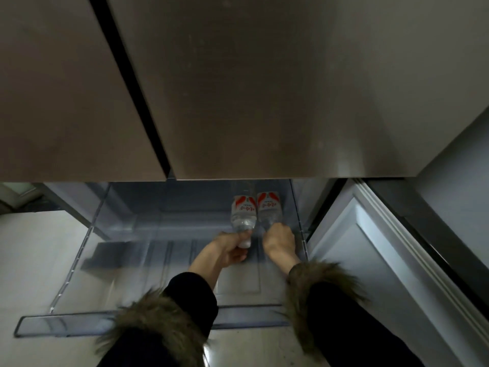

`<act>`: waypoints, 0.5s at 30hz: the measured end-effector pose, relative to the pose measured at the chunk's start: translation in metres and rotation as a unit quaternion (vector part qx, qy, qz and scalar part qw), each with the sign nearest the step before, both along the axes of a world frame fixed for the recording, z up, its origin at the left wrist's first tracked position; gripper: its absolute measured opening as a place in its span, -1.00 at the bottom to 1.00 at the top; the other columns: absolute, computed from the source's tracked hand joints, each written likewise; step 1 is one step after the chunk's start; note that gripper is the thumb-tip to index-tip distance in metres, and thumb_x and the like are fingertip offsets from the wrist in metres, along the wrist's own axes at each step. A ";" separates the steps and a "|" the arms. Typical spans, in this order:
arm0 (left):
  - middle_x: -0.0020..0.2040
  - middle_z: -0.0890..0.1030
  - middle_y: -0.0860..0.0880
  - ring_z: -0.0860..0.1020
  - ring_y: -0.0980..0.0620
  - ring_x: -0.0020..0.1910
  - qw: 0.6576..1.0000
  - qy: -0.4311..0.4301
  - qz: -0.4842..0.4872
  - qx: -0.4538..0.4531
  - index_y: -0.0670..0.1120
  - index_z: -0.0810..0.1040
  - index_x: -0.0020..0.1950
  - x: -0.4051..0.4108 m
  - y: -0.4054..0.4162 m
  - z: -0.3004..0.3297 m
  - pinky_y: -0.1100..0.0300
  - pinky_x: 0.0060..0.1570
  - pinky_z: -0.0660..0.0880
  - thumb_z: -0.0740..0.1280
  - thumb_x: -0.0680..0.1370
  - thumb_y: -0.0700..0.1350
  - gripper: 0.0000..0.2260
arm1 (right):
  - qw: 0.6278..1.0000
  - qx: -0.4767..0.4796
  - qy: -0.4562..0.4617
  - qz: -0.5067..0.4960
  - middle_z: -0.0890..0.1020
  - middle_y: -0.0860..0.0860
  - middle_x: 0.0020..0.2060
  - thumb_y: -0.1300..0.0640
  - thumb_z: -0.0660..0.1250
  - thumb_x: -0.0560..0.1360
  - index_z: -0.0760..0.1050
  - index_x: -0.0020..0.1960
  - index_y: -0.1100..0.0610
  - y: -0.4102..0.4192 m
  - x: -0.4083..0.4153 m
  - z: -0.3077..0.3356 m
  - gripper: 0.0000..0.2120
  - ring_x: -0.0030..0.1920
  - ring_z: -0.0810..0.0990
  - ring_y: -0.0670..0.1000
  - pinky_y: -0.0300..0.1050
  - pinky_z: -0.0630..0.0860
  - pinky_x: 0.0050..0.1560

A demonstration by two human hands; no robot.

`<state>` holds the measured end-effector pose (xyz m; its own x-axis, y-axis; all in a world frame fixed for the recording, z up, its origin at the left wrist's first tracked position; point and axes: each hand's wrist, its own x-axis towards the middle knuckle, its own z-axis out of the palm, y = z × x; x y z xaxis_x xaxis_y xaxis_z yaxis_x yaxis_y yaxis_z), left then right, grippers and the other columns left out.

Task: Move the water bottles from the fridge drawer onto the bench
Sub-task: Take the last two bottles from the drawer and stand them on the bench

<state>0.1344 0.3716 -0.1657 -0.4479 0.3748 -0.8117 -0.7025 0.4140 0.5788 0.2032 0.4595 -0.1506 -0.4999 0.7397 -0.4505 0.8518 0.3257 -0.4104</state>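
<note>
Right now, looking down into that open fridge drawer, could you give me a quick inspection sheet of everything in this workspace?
Surface: clear plastic fridge drawer, pulled out over a pale floor.
Job's things: two water bottles with red-and-white labels lie side by side, caps toward the person: left bottle, right bottle.
Clutter: a dark flat shape at the drawer's left, too blurred to identify.
Grippers: left hand grips the left bottle's neck; right hand grips the right bottle's neck.
Cables: nothing seen.
Surroundings: closed fridge doors above; fur-trimmed dark sleeves; the bench is not in view.
</note>
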 end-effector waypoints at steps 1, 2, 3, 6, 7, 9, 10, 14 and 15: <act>-0.34 0.45 -0.13 0.43 0.00 -0.39 1.000 0.008 0.002 -0.003 -0.19 0.44 -0.20 0.001 -0.001 0.001 0.23 -0.47 0.43 0.36 0.50 -0.19 -0.86 | 1.000 0.003 0.002 -0.010 0.52 0.19 0.22 0.22 0.16 0.58 0.45 0.24 0.29 0.000 -0.003 0.000 -0.72 0.22 0.52 0.17 -0.06 0.47 0.12; -0.36 0.44 -0.13 0.42 0.00 -0.41 1.000 0.017 0.011 -0.004 -0.20 0.43 -0.22 0.001 -0.003 0.001 0.26 -0.53 0.42 0.35 0.50 -0.23 -0.86 | 1.000 0.000 0.008 -0.019 0.53 0.18 0.22 0.21 0.18 0.57 0.45 0.24 0.28 -0.001 -0.005 -0.001 -0.71 0.21 0.52 0.16 -0.07 0.47 0.11; -0.36 0.43 -0.14 0.41 0.00 -0.41 0.999 0.025 0.023 -0.002 -0.19 0.41 -0.23 0.000 -0.004 0.003 0.26 -0.54 0.42 0.34 0.50 -0.27 -0.85 | 0.999 -0.016 0.013 -0.027 0.53 0.17 0.21 0.20 0.22 0.55 0.45 0.25 0.28 -0.005 -0.006 0.000 -0.70 0.20 0.53 0.16 -0.07 0.48 0.12; -0.33 0.43 -0.14 0.42 -0.01 -0.39 0.996 0.078 0.039 -0.017 -0.17 0.36 -0.25 -0.002 -0.010 0.012 0.24 -0.49 0.44 0.32 0.50 -0.29 -0.81 | 0.997 -0.067 0.019 -0.034 0.59 0.14 0.12 0.14 0.36 0.46 0.48 0.21 0.22 -0.017 -0.002 0.003 -0.65 0.04 0.62 0.13 0.00 0.59 0.05; -0.33 0.44 -0.14 0.43 0.00 -0.39 0.994 0.106 0.032 -0.026 -0.18 0.37 -0.26 -0.003 -0.014 0.016 0.26 -0.54 0.44 0.35 0.49 -0.26 -0.81 | 0.996 -0.076 0.018 -0.036 0.60 0.12 0.08 0.12 0.38 0.44 0.48 0.21 0.20 -0.020 0.001 0.007 -0.63 -0.04 0.64 0.11 -0.01 0.62 -0.04; -0.32 0.50 -0.16 0.47 -0.02 -0.40 0.981 0.185 0.018 -0.047 -0.22 0.43 -0.23 -0.008 -0.025 0.026 0.25 -0.51 0.48 0.43 0.44 -0.13 -0.77 | 0.995 -0.086 0.022 -0.038 0.60 0.08 -0.03 0.07 0.39 0.44 0.46 0.22 0.20 -0.024 0.008 0.020 -0.60 -0.29 0.63 0.03 -0.13 0.59 -0.33; -0.26 0.55 -0.19 0.52 -0.06 -0.35 0.972 0.229 0.014 -0.056 -0.23 0.46 -0.17 -0.010 -0.032 0.031 0.18 -0.39 0.54 0.47 0.39 -0.05 -0.71 | 0.995 -0.088 0.025 -0.037 0.58 0.07 -0.09 0.05 0.38 0.44 0.45 0.21 0.21 -0.024 0.012 0.028 -0.59 -0.40 0.58 -0.02 -0.19 0.53 -0.45; -0.13 0.61 -0.18 0.62 -0.19 -0.11 0.926 0.366 -0.032 -0.085 -0.14 0.43 -0.09 -0.011 -0.062 0.060 -0.07 -0.06 0.58 0.44 0.26 0.11 -0.58 | 0.995 -0.077 0.056 -0.024 0.64 0.11 -0.06 0.02 0.34 0.46 0.52 0.10 0.23 -0.020 0.027 0.058 -0.67 -0.42 0.55 -0.03 -0.31 0.40 -0.55; -0.20 0.60 -0.14 0.62 -0.18 -0.13 0.916 0.391 -0.035 -0.086 -0.11 0.40 -0.14 -0.008 -0.069 0.070 -0.08 -0.07 0.58 0.42 0.26 0.09 -0.63 | 0.995 -0.072 0.066 -0.024 0.65 0.11 -0.11 0.03 0.33 0.47 0.54 0.05 0.23 -0.020 0.032 0.065 -0.71 -0.38 0.57 -0.02 -0.32 0.40 -0.55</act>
<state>0.1265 0.3025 -0.0955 -0.8977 0.3210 -0.3020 -0.0691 0.5743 0.8158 0.2353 0.4393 -0.0854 -0.5272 0.6964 -0.4868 0.8005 0.2150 -0.5594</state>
